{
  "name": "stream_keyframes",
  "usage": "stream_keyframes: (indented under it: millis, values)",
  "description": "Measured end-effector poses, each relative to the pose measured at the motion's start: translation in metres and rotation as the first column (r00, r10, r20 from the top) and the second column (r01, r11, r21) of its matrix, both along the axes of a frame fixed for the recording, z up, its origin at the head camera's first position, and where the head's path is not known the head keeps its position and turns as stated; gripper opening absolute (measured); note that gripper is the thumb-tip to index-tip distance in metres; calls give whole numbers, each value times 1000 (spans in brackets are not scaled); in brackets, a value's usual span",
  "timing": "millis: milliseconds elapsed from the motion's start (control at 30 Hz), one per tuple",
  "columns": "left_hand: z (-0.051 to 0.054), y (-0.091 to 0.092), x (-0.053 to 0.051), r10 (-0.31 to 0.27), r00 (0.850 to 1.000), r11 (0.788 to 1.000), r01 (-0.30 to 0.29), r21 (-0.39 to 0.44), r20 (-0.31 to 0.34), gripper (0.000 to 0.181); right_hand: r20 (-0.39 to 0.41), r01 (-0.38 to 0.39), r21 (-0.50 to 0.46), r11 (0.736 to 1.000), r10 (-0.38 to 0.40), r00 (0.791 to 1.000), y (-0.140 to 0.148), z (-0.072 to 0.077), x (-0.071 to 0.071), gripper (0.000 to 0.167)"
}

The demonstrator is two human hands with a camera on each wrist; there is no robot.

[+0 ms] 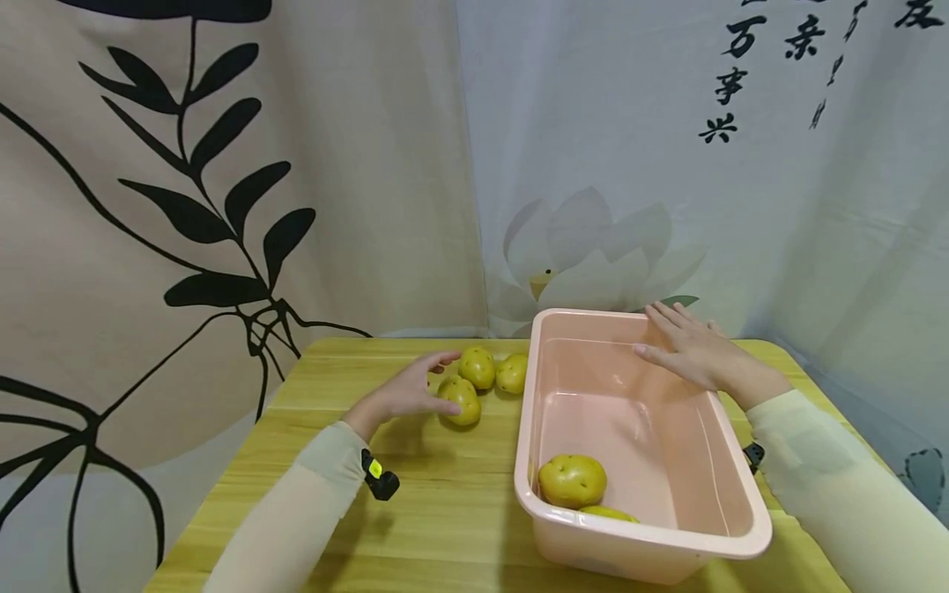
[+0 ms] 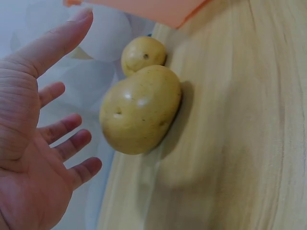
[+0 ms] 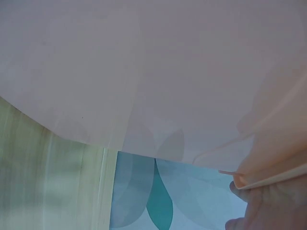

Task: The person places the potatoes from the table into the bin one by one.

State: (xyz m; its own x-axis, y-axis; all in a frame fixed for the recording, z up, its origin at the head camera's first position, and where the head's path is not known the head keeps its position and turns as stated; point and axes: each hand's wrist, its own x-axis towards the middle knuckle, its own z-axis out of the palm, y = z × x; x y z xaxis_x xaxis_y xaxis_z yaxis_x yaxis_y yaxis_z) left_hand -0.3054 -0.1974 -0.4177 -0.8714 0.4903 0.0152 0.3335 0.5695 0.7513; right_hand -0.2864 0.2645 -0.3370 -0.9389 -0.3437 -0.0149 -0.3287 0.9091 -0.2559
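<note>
My left hand (image 1: 406, 390) is beside the nearest of three yellow potatoes (image 1: 460, 401) on the table, thumb and fingers spread around its left side. In the left wrist view the hand (image 2: 41, 124) has its fingers apart, with a gap to the large potato (image 2: 140, 110); a smaller one (image 2: 143, 54) lies behind. My right hand (image 1: 695, 346) rests on the far right corner of the pink basin (image 1: 638, 535), fingers extended over the rim. In the right wrist view, fingers (image 3: 276, 206) touch the rim at the lower right. Two potatoes (image 1: 572, 481) lie at the basin's near end.
The other two loose potatoes (image 1: 477, 367) lie close together against the basin's left side, near the far table edge. A wooden table (image 1: 430, 511) carries everything. Behind it hangs a printed curtain (image 1: 385, 165) with leaves, a flower and black characters.
</note>
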Motion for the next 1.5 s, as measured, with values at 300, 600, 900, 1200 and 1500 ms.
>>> stream_keyframes:
  millis: [300, 600, 900, 1200, 1500]
  values:
    - [-21, 2, -9, 41, 999, 999, -41, -17, 9, 98, -4, -3, -17, 1000, 3, 1000, 2, -2, 0, 88]
    - [-40, 6, -13, 33, 999, 999, -33, -22, 22, 96, 4, -4, -15, 1000, 4, 1000, 1, -3, -2, 87]
    - [-50, 11, -15, 42, 999, 999, -42, -5, -4, 89, 3, -10, -23, 1000, 10, 1000, 2, -2, -3, 86]
    - [-56, 12, -11, 85, 995, 996, -87, -32, -50, 79, 2, -13, -27, 1000, 14, 1000, 2, -1, -2, 86]
    - [-59, 13, -2, 115, 993, 993, -115, -17, -18, 79, -2, -19, -12, 1000, 19, 1000, 5, -1, -3, 86]
